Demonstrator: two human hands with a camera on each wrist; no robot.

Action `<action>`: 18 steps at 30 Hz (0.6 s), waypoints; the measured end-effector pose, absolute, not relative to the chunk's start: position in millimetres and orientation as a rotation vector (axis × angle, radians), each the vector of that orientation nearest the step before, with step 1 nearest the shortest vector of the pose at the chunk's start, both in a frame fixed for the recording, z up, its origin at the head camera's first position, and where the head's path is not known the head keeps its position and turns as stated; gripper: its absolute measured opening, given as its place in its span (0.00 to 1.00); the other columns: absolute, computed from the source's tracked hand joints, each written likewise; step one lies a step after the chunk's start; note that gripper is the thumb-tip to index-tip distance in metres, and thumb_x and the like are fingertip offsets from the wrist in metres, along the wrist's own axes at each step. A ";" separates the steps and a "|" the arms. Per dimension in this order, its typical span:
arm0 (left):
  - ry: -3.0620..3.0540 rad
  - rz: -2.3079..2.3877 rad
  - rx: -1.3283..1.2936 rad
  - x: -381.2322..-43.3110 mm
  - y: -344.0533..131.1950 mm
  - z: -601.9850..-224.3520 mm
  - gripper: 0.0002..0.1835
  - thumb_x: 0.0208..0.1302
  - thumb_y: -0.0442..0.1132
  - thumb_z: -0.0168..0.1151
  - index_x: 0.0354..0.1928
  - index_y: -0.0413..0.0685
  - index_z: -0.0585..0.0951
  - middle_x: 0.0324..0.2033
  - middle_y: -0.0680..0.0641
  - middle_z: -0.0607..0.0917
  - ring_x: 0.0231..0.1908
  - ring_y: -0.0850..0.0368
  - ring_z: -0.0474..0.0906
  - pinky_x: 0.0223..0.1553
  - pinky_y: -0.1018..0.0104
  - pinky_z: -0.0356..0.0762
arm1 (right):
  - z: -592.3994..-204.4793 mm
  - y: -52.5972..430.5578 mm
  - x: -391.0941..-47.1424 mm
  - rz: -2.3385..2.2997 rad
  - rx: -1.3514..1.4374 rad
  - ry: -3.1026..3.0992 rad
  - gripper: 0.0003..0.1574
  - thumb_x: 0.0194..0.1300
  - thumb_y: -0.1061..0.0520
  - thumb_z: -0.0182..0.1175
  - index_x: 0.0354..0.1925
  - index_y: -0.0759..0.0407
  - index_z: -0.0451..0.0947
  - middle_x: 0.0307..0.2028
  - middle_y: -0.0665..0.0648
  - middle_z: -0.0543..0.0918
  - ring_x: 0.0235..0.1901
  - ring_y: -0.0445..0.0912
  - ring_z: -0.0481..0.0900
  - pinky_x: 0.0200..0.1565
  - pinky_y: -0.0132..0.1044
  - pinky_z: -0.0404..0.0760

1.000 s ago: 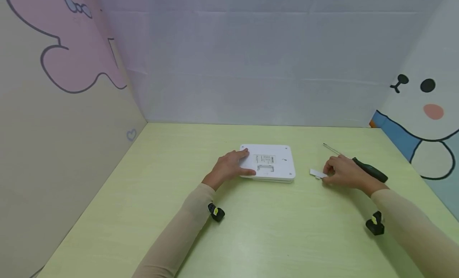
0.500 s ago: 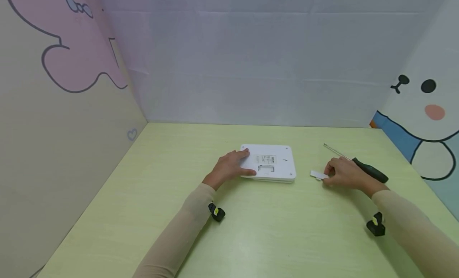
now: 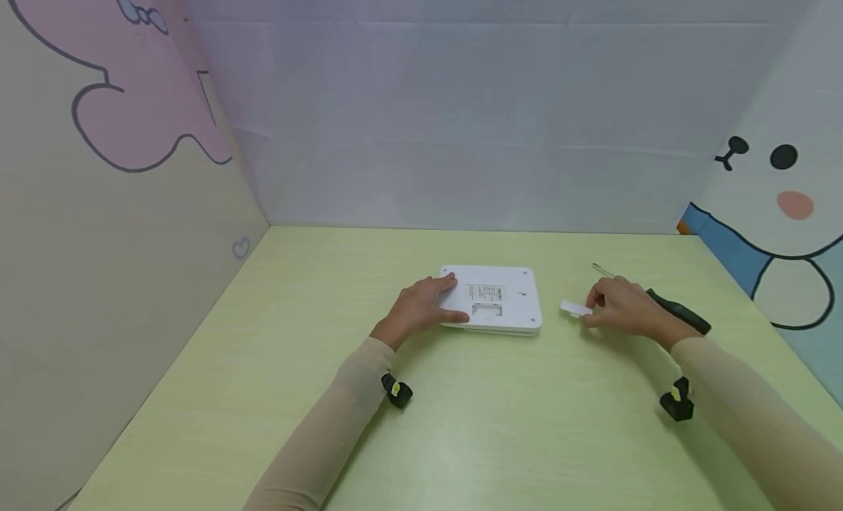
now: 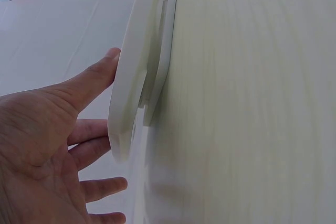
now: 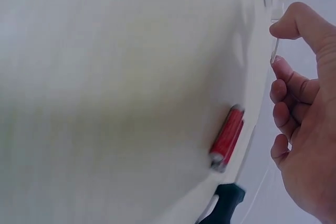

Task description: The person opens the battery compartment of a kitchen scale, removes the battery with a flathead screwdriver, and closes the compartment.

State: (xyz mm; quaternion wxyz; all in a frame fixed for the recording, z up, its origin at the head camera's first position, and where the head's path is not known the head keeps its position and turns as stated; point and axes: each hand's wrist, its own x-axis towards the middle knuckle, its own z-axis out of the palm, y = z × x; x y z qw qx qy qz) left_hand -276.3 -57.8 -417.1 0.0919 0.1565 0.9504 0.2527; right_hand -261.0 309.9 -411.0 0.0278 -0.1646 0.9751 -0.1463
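A flat white kitchen scale lies underside up on the table, its label and open rectangular battery compartment showing. My left hand rests on its left end with the fingers spread; in the left wrist view, my left hand touches the scale with thumb and fingertips at its edge. Just right of the scale, my right hand pinches a small white battery cover between thumb and finger, a little above the table. In the right wrist view, the cover appears edge-on in my right hand.
A screwdriver with a dark green handle lies right of my right hand, its shaft partly behind that hand. Red batteries lie under the right hand, hidden in the head view. Walls stand around the table at the back and sides.
My right hand has lifted the battery cover slightly and moved it a little left toward the scale. The left hand and the scale have stayed put.
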 end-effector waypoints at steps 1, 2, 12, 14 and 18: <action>2.822 0.752 0.462 -276.3 -57.9 -417.1 0.48 0.51 0.61 0.73 0.73 0.60 0.64 0.72 0.51 0.66 0.71 0.49 0.61 0.67 0.49 0.63 | -408.8 306.5 -262.9 -0.454 -0.515 3.008 0.16 0.52 0.47 0.66 0.33 0.58 0.82 0.31 0.53 0.79 0.34 0.48 0.70 0.35 0.39 0.66; 2.823 0.749 0.462 -276.2 -58.1 -417.3 0.48 0.51 0.61 0.73 0.73 0.59 0.64 0.72 0.50 0.66 0.71 0.48 0.61 0.67 0.49 0.63 | -406.3 302.7 -264.8 -0.461 -0.522 3.004 0.16 0.52 0.47 0.66 0.34 0.58 0.82 0.32 0.53 0.79 0.34 0.48 0.70 0.36 0.39 0.66; 2.827 0.742 0.466 -276.5 -58.5 -417.0 0.48 0.51 0.62 0.72 0.73 0.60 0.64 0.72 0.51 0.66 0.71 0.49 0.62 0.68 0.48 0.61 | -382.7 247.5 -278.2 -0.563 -0.585 2.965 0.14 0.50 0.51 0.64 0.34 0.58 0.80 0.34 0.57 0.78 0.36 0.50 0.68 0.38 0.41 0.63; 2.827 0.739 0.464 -276.6 -58.5 -416.6 0.48 0.51 0.62 0.72 0.73 0.60 0.64 0.72 0.50 0.66 0.71 0.48 0.62 0.68 0.48 0.60 | -381.0 234.7 -280.3 -0.553 -0.619 2.961 0.14 0.49 0.51 0.64 0.33 0.58 0.79 0.32 0.56 0.77 0.35 0.50 0.67 0.38 0.41 0.62; 2.822 0.741 0.461 -276.8 -58.2 -416.2 0.48 0.51 0.62 0.72 0.73 0.60 0.64 0.72 0.50 0.66 0.70 0.48 0.64 0.67 0.48 0.61 | -381.0 210.9 -283.5 -0.507 -0.697 2.943 0.13 0.49 0.50 0.65 0.32 0.56 0.79 0.30 0.53 0.75 0.35 0.49 0.66 0.38 0.40 0.61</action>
